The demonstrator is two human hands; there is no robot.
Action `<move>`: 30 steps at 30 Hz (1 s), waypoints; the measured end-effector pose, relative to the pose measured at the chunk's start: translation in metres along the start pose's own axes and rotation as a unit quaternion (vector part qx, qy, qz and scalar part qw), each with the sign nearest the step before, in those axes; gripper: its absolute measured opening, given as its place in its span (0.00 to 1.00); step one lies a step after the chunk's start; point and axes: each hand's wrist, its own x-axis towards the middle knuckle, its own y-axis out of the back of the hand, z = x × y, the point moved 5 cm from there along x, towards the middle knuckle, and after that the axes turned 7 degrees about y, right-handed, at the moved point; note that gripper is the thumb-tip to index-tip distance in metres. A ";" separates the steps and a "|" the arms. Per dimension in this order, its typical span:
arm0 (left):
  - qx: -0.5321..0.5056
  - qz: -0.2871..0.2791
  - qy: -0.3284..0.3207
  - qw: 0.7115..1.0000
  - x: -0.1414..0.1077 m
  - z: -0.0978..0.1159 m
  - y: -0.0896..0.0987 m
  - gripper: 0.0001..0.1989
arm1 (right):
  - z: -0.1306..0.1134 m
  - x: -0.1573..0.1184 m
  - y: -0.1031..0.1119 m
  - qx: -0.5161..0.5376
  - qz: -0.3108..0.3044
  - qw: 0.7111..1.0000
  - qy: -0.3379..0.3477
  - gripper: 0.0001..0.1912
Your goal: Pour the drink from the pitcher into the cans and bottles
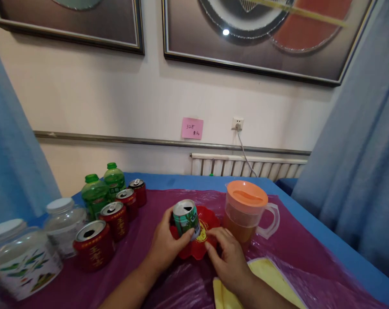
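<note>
One green-and-silver metal can (184, 216), in the head view, sits in the left hand's (168, 238) grip over a red scalloped dish (210, 216). The right hand (228, 255) curls narrowly at the dish's near-right edge, its hold impossible to tell, beside an orange-lidded clear plastic pitcher (239, 218).

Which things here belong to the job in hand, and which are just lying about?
Seemingly in use: green can in the left hand; red dish by the right hand.
Probably lying about: four red cans; two green bottles; two jars; jug; yellow cloth.
</note>
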 end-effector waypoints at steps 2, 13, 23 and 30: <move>0.024 0.059 0.007 0.998 0.006 -0.006 0.009 0.36 | -0.007 -0.003 -0.009 -0.075 -0.064 0.994 0.037 0.09; 0.060 0.115 0.025 0.991 0.009 -0.006 0.018 0.35 | -0.003 -0.009 -0.044 -0.303 -0.161 0.934 0.104 0.07; 0.063 0.106 0.024 0.992 0.007 -0.008 0.015 0.35 | -0.016 -0.016 -0.041 -0.294 -0.109 0.933 0.177 0.07; 0.036 0.155 0.013 0.987 0.005 -0.001 0.021 0.36 | -0.030 -0.014 -0.022 -0.308 0.027 0.914 0.263 0.13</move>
